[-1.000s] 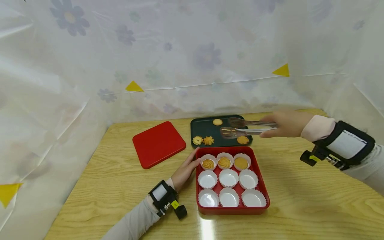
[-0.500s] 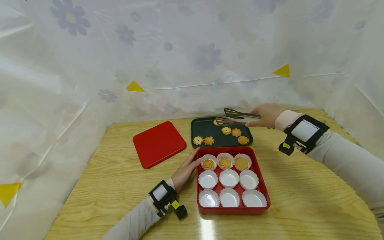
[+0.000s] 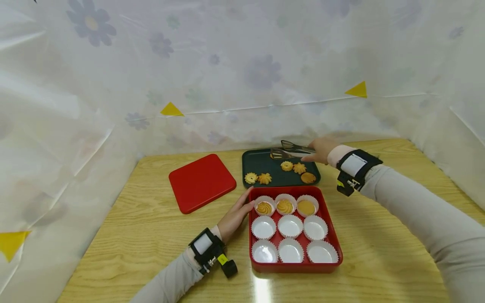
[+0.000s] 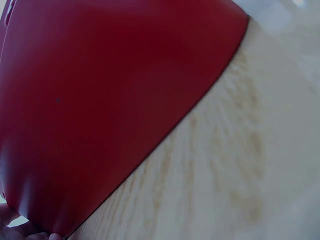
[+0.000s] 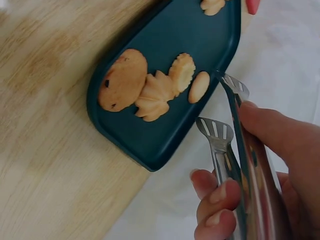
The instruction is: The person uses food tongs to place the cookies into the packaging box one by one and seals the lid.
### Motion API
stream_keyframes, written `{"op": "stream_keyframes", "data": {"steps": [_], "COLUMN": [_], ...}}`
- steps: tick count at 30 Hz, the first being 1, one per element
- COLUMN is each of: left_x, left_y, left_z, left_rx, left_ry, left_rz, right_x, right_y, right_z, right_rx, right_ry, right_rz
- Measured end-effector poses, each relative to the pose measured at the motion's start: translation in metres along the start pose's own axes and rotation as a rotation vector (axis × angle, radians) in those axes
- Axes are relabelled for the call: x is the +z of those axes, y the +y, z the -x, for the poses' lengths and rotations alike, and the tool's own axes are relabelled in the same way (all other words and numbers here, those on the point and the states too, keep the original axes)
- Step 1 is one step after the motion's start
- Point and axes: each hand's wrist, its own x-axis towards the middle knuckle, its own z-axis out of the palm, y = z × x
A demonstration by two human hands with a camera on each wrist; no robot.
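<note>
My right hand (image 3: 322, 149) grips metal tongs (image 5: 257, 185), whose two slotted ends are spread apart at the back edge of a dark green tray (image 3: 257, 158). An oval cookie (image 5: 199, 87) lies close by the tips, with nothing between them. Beside it on the tray are a ring-shaped cookie (image 3: 286, 166), a star-shaped cookie (image 3: 299, 168) and a flat brown cookie (image 3: 308, 178). My left hand (image 3: 235, 219) rests with extended fingers against the back left corner of a red box (image 3: 295, 267). White paper cups fill the box; the back three hold cookies.
A red lid (image 3: 202, 183) lies on the wooden table (image 3: 151, 235), left of the tray. Two more cookies sit at the tray's front left corner, one a star-shaped cookie (image 3: 265, 178). A plastic sheet (image 3: 227, 63) hangs behind the table.
My right hand has moved left with the tongs, toward the tray's back edge, uncovering cookies that the tongs overlapped before. My left hand and the box stay put.
</note>
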Motion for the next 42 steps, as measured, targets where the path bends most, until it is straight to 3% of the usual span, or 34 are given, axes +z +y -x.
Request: {"op": "stream_keyframes", "data": {"steps": [18,27,42], "left_x": [0.000,-0.001,0.000], "left_y": [0.000,-0.001,0.000], "left_z": [0.001,0.000,0.000], "left_rx": [0.001,-0.001,0.000], "left_ry": [-0.001,-0.006,0.000], "left_rz": [-0.003,-0.001,0.001], "right_x": [0.013,0.017,0.020], "right_y": [-0.002,-0.004,-0.005], "right_z": [-0.011,-0.011,-0.009], "right_rx": [0.016,-0.028,-0.006], "right_ry": [-0.027,0.012,0.033], "right_rz": [-0.050,-0.011,-0.053]}}
